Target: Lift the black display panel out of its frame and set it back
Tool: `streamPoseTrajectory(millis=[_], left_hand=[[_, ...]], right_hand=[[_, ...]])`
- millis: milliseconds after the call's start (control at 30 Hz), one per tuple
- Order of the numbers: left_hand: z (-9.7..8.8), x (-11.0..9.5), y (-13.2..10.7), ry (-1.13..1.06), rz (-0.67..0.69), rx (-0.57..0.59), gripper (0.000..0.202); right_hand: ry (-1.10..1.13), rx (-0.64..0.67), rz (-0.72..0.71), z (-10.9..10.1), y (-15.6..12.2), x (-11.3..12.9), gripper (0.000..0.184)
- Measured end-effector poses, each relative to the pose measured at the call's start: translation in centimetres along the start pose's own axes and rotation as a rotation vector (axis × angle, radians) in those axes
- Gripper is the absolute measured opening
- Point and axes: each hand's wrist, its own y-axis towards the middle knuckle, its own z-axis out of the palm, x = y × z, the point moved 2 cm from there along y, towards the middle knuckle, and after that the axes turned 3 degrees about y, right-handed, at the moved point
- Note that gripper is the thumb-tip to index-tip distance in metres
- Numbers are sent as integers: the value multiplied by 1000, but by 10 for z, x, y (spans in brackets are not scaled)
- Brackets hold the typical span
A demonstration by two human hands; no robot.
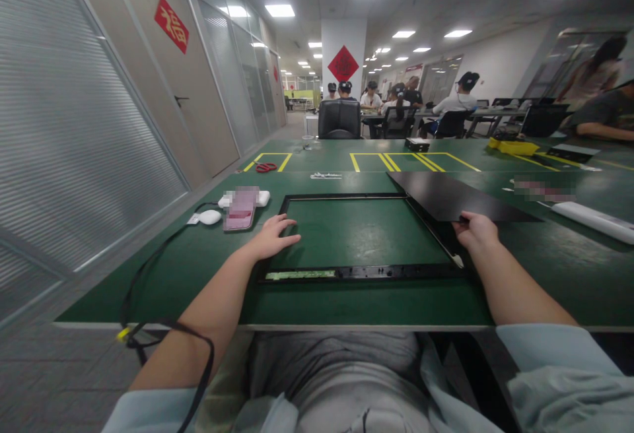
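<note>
A black rectangular frame (pixel 391 272) lies flat before me on the green table, with a green circuit strip (pixel 300 275) set in its near left side. My left hand (pixel 271 237) is over the frame's left side, fingers stretched apart and holding nothing. On the right, a thin dark panel (pixel 458 195) is tilted above the table, its far left corner near the frame's far right corner. The near edge of that panel is pinched by my right hand (pixel 476 230). A small white piece (pixel 457 261) shows at the frame's near right corner.
Left of the frame are a pink phone (pixel 241 210), a white rounded device (pixel 210 217) and a black cord (pixel 148 263). Red scissors (pixel 266 167) lie farther back. A long white bar (pixel 594 220) rests at the right. Several people sit beyond the table.
</note>
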Motion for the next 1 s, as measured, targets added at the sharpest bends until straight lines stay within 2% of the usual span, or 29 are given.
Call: streamPoseTrajectory(millis=[233,467,867,1000], left_hand=[[-1,-5,-2,81,-33,51,73],[-2,-5,-3,48,-28,23,67],[0,-2,-2,-14,-19,-21,64],[1,0,-1,-30,-8,-47,72]], right_hand=[[-65,53,38,-1,5,-6,27],[-121,92,33,0,-2,-7,26],[-224,173,101,11,-38,-3,24],[-258,251,126,15,-50,-5,25]])
